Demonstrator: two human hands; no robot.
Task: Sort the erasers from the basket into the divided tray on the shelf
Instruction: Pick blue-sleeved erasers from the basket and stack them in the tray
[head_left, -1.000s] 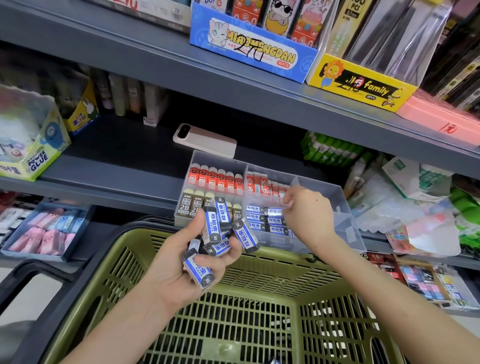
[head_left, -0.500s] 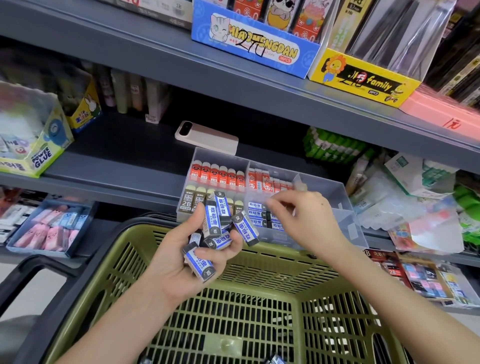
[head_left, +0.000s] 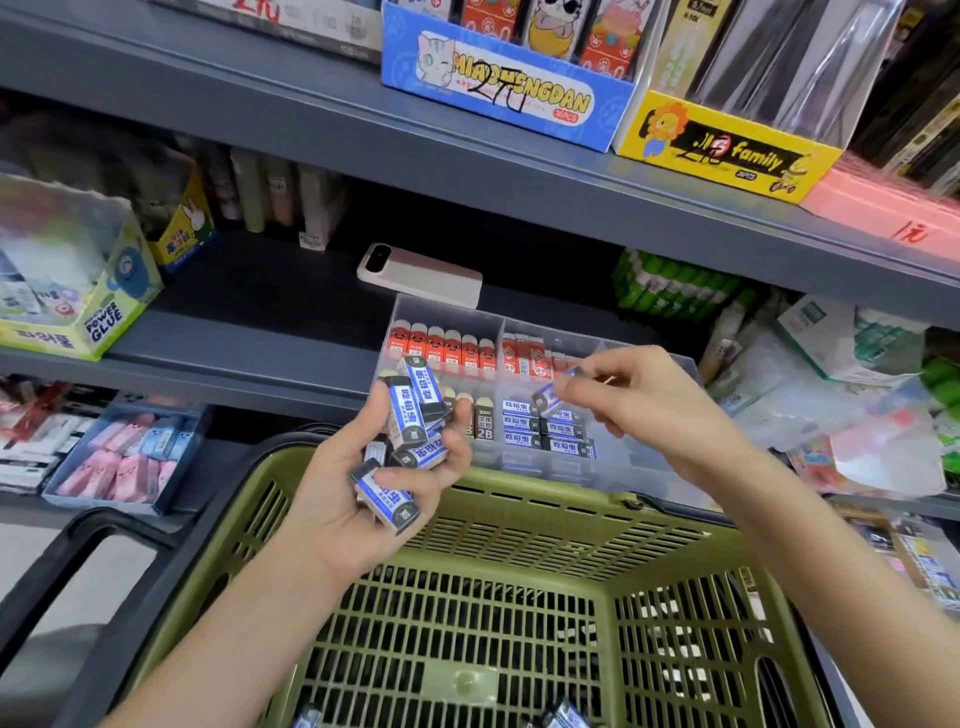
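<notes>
**Olive basket below, blue erasers in both hands**

A clear plastic divided tray (head_left: 623, 478) sits at the front edge of the grey shelf (head_left: 249, 338), just behind the far rim of the olive basket (head_left: 545, 501). The left hand (head_left: 348, 509) is raised over that rim, palm up, with its fingers curled round a handful of erasers (head_left: 413, 405). These have blue-and-white sleeves with black ends and lie jumbled, some on end.

The right hand (head_left: 654, 405) hovers over the tray and pinches a single eraser (head_left: 548, 399) of the same kind between thumb and forefinger. That eraser is blurred and tilted, and it hangs just above the stacked blue erasers (head_left: 545, 434) lying flat in the tray's front middle compartment. Behind that compartment, red-and-white erasers (head_left: 524, 358) stand on end. The back left compartment holds an upright row of red erasers (head_left: 441, 345). In front of them stand 2B erasers (head_left: 484, 421), partly hidden by the left hand.

A few loose erasers (head_left: 563, 714) lie on the basket's slotted floor at the bottom edge of the view. Behind the tray on the shelf lies a pale pink phone-like device (head_left: 421, 273), and well to the left stands a Power Glue box (head_left: 78, 312). On the shelf above, a blue cat box (head_left: 498, 93) stands beside a yellow box (head_left: 727, 150). Lower left, a blue tray (head_left: 98, 503) holds pink erasers (head_left: 130, 467)
</notes>
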